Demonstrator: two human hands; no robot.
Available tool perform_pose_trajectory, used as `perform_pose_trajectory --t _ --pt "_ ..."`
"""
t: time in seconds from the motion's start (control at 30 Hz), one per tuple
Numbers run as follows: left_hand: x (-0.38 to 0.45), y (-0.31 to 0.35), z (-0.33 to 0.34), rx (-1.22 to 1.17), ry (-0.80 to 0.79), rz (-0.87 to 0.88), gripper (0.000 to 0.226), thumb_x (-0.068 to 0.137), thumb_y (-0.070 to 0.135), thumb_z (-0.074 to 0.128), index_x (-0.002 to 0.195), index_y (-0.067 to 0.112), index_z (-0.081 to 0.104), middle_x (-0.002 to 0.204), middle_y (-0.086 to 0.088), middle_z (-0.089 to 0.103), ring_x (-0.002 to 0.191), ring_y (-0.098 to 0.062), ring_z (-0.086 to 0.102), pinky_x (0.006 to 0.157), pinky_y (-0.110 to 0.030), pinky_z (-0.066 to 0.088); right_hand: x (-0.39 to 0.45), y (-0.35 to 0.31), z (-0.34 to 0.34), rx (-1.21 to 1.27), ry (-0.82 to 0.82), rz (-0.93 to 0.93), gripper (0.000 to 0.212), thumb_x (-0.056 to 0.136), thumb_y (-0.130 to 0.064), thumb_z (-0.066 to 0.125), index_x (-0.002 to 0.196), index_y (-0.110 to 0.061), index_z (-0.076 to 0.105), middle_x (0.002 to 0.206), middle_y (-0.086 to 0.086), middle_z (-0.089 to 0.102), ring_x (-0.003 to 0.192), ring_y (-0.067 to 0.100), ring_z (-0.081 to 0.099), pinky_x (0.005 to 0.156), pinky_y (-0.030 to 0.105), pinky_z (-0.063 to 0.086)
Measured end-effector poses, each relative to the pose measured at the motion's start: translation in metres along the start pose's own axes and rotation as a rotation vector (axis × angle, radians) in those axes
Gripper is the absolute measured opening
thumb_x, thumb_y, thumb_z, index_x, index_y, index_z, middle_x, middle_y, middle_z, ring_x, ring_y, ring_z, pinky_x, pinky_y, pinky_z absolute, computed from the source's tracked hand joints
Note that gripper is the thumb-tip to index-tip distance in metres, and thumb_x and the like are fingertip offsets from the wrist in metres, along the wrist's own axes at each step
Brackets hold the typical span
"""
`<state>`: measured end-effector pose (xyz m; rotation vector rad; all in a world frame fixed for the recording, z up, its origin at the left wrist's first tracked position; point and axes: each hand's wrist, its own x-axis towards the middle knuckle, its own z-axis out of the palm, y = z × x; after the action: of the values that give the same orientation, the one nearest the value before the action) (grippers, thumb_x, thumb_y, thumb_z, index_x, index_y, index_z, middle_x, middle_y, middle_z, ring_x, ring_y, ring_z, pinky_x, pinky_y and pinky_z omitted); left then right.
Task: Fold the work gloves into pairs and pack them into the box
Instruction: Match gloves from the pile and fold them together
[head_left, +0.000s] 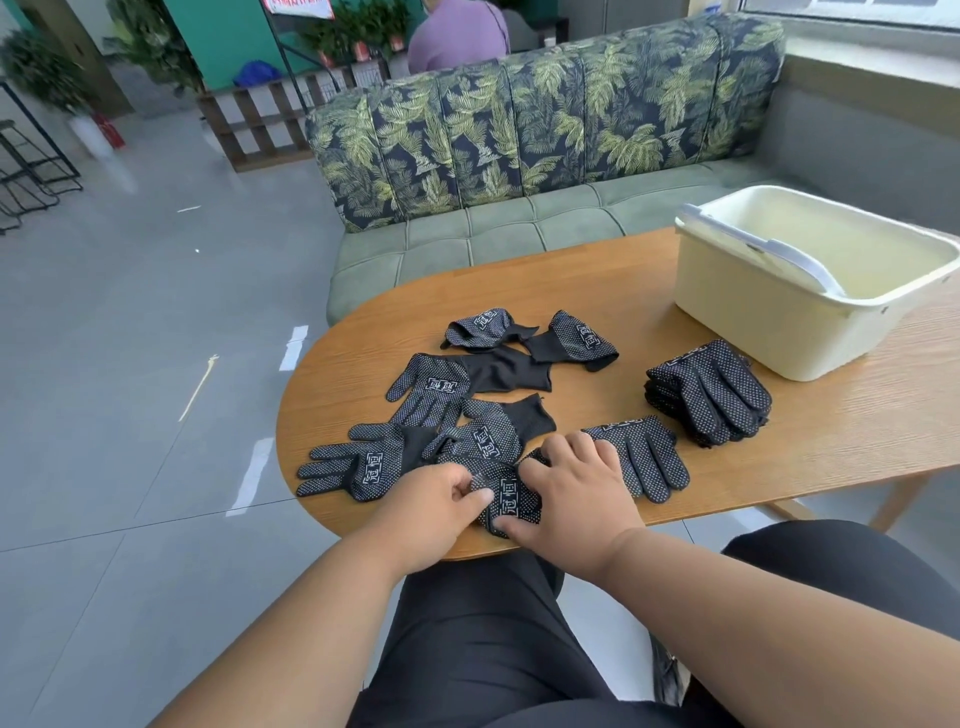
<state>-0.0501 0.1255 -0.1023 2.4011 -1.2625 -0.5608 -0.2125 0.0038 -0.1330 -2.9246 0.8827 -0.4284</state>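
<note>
We've got a folded glove (506, 501) at the near edge of the wooden table (597, 291), right at six o'clock, black with white dots and a white logo facing up. Our left hand (434, 512) is on its left side, thumb and fingertips curled and pinching the fabric edge. Our right hand (576, 493) lies over its right side, fingers fairly flat, thumb along the bottom edge, pressing it down onto the table.

Just beyond our right hand, at about two o'clock from it, a flat glove (644, 454) lies with its fingers pointing toward us. Further out at three o'clock sits a neat stack of gloves (709, 397), close beside the cream box (753, 317), which stands open at the far right of the table with a pale handle (784, 254) lying across its rim.

At nine to twelve o'clock we see the loose gloves (441, 400), scattered and overlapping, some spread flat, two folded ones at the far end. These crowd right up against our left hand.

Behind the table runs a green sofa (519, 228) with a leaf-print back, and a person (457, 34) sits beyond it.
</note>
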Motion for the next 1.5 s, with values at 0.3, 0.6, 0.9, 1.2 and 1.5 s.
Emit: perform_pose_trajectory --t 0.3,0.6,0.9,1.2,1.5 --pt "0.004 0.015 0.013 0.048 0.201 -0.039 0.037 0.08 0.054 0.08 0.101 0.036 0.056 0.077 0.013 0.063 0.075 -0.003 0.06 0.069 -0.029 0.046 -0.007 0.005 -0.003 0.007 0.0 -0.023 0.061 0.073 -0.084 0.052 0.092 -0.028 0.067 0.105 0.002 0.054 0.11 0.031 0.047 0.096 0.049 0.039" --pt "-0.006 0.022 0.034 0.57 0.273 0.197 0.026 0.105 0.041 0.046 0.107 0.029 0.069 0.11 0.007 0.062 0.109 -0.02 0.054 0.088 -0.035 0.043 -0.013 0.014 -0.012 0.048 -0.035 -0.035 0.036 0.08 -0.059 0.05 0.095 -0.031 0.067 0.119 0.001 0.055 0.116 0.03 0.046 0.101 0.046 0.032" --pt "-0.028 0.037 0.072 0.56 0.389 0.267 0.045 0.08 0.036 0.062 0.124 0.026 0.066 0.093 -0.004 0.058 0.09 -0.029 0.054 0.081 -0.045 0.046 -0.011 0.034 -0.025 -0.01 -0.195 -0.06 0.056 0.068 -0.045 0.051 0.122 -0.034 0.058 0.121 -0.003 0.052 0.123 0.028 0.04 0.108 0.044 0.027" --pt "-0.025 0.049 0.07 0.603 0.403 0.248 0.039 0.084 0.062 0.057 0.098 0.025 0.061 0.091 -0.009 0.055 0.09 -0.032 0.049 0.08 -0.047 0.039 0.003 0.034 -0.027 -0.209 -0.214 -0.142 0.039 0.075 -0.055 0.062 0.099 -0.024 0.067 0.093 0.002 0.062 0.104 0.031 0.052 0.097 0.049 0.035" --pt "-0.027 0.048 0.055 0.327 0.349 0.169 0.017 0.087 0.043 0.048 0.085 0.028 0.057 0.078 0.004 0.063 0.082 -0.028 0.058 0.072 -0.042 0.043 -0.006 0.022 -0.037 0.15 0.219 -0.191 0.021 0.073 -0.037 0.065 0.089 -0.023 0.066 0.098 -0.005 0.064 0.099 0.027 0.059 0.087 0.043 0.041"
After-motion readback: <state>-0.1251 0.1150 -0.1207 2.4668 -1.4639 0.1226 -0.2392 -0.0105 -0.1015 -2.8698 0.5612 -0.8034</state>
